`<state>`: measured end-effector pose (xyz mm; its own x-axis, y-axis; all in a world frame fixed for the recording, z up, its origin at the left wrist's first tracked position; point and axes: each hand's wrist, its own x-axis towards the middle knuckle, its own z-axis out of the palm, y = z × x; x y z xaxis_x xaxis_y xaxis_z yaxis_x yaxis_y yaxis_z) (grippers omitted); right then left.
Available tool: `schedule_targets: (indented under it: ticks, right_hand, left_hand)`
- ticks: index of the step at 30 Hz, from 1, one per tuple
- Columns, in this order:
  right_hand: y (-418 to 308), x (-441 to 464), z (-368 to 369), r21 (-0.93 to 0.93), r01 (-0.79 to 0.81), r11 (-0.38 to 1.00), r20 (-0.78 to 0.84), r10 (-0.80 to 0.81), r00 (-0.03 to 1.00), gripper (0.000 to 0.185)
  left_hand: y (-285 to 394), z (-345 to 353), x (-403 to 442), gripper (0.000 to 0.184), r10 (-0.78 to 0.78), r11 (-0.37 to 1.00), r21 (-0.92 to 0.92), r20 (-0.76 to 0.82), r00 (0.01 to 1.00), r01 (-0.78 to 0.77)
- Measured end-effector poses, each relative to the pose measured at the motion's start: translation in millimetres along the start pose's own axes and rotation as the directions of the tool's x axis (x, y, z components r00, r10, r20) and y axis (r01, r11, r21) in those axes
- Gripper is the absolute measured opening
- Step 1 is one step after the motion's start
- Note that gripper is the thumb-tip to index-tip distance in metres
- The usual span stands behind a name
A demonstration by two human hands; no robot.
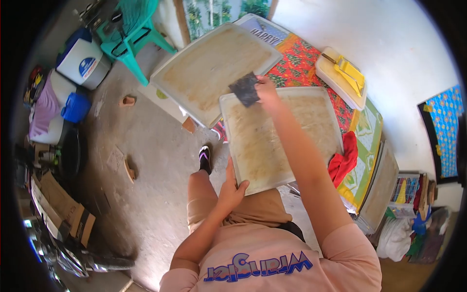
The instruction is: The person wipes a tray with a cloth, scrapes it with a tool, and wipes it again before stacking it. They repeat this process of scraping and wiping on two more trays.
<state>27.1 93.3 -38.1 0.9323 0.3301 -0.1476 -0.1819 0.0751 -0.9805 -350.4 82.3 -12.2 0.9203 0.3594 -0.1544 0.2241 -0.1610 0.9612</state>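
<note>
A pale tray [282,141] with a brownish, smeared surface is tilted in front of my body. At its lower left corner, my left hand [232,192] grips the rim, thumb on top. My right hand [266,90] pinches a dark, flat, square piece [246,89] over the tray's upper left corner. Behind lies a second, similar tray [214,68]. A red cloth [344,158] is beside the right edge of the near tray.
A red patterned cloth [304,58] covers the table. On it stands a white container [325,70] with a yellow tool [349,75]. A green chair [131,44] is at upper left, cardboard [63,207] at lower left, and another tray [379,187] leans at right.
</note>
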Motion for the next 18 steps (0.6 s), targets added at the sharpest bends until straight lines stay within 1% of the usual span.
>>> schedule_targets:
  ticks: [1,2,3,4,5,6,7,8,9,10,11,12,13,14,15,16,17,18]
  right_hand:
    - [-23.8,-20.2,12.6,0.163,-0.117,0.98,-0.013,0.12,0.993,0.056]
    - [-27.2,-24.9,16.2,0.32,-0.129,0.939,0.071,0.112,0.991,0.068]
    - [-27.0,-25.4,26.9,0.243,-0.166,0.956,-0.032,0.178,0.983,0.075]
    - [-33.8,-29.2,38.9,0.341,-0.141,0.929,-0.006,0.152,0.988,0.085]
    - [-39.4,-36.5,50.7,0.334,0.021,0.942,-0.008,-0.019,1.0,0.095]
    - [-34.0,-33.3,54.4,0.273,0.092,0.958,0.042,-0.108,0.993,0.095]
    - [-43.0,-44.1,55.1,0.186,0.099,0.978,0.104,-0.12,0.987,0.093]
    - [-43.0,-54.3,48.4,-0.019,0.26,0.965,0.024,-0.259,0.965,0.084]
    - [-37.5,-60.9,42.8,-0.235,0.384,0.893,-0.021,-0.399,0.917,0.076]
    - [-40.6,-72.1,40.3,-0.445,0.464,0.766,-0.029,-0.53,0.848,0.068]
    - [-44.3,-85.8,21.9,-0.358,0.407,0.84,-0.005,-0.437,0.899,0.049]
    - [-62.0,-110.1,-6.6,-0.272,0.338,0.901,0.037,-0.341,0.939,0.034]
    - [-76.3,-131.6,-29.7,-0.445,0.238,0.863,-0.076,-0.301,0.951,0.028]
    - [-85.1,-151.3,-56.1,-0.593,0.115,0.797,-0.187,-0.276,0.943,0.029]
    - [-82.3,-167.6,-91.0,-0.825,0.167,0.539,-0.182,-0.535,0.825,0.034]
    - [-86.7,-182.1,-125.2,-0.882,0.168,0.44,-0.158,-0.612,0.775,0.037]
    - [-72.9,-193.6,-162.5,-0.952,0.014,0.305,-0.21,-0.687,0.695,0.045]
    - [-68.5,-208.5,-194.8,-0.965,-0.241,0.098,-0.238,-0.712,0.66,0.062]
  left_hand:
    - [3.1,-0.5,-0.2,0.093,-0.032,0.999,-0.002,0.006,0.999,0.032]
    - [9.9,-3.5,-1.5,0.092,-0.071,0.997,0.01,0.015,0.997,0.071]
    - [11.2,-3.8,-1.4,0.091,-0.103,0.994,-0.023,0.025,0.994,0.104]
    - [12.6,-4.1,-1.2,0.09,-0.135,0.989,-0.057,0.036,0.99,0.137]
    - [10.9,-4.2,-2.0,0.09,-0.166,0.976,-0.135,0.046,0.985,0.171]
    - [10.0,-4.2,-1.7,0.089,-0.201,0.955,-0.211,0.059,0.978,0.209]
    - [18.2,-6.6,-2.3,0.084,-0.216,0.948,-0.228,0.057,0.975,0.223]
    - [23.0,-8.3,-3.0,0.083,-0.22,0.943,-0.24,0.07,0.973,0.231]
    - [26.5,-10.5,-3.6,0.083,-0.225,0.938,-0.253,0.078,0.971,0.238]
    - [28.1,-12.7,-3.8,0.082,-0.232,0.932,-0.267,0.081,0.969,0.245]
    - [27.8,-12.5,-3.6,0.079,-0.227,0.932,-0.275,0.062,0.972,0.236]
    - [29.7,-13.7,-2.7,0.076,-0.231,0.932,-0.275,0.045,0.972,0.234]
    - [32.0,-15.0,-3.3,0.073,-0.238,0.931,-0.28,0.022,0.971,0.234]
    - [32.4,-15.6,-4.9,0.069,-0.247,0.928,-0.288,-0.005,0.969,0.235]
    - [29.5,-17.9,-6.1,0.064,-0.257,0.922,-0.299,0.006,0.967,0.247]
    - [24.3,-22.5,-4.8,0.059,-0.267,0.915,-0.31,0.012,0.964,0.257]
    - [18.4,-26.0,-4.2,0.055,-0.279,0.908,-0.32,0.017,0.96,0.269]
    - [9.4,-27.0,-3.2,0.051,-0.259,0.916,-0.326,-0.031,0.965,0.235]
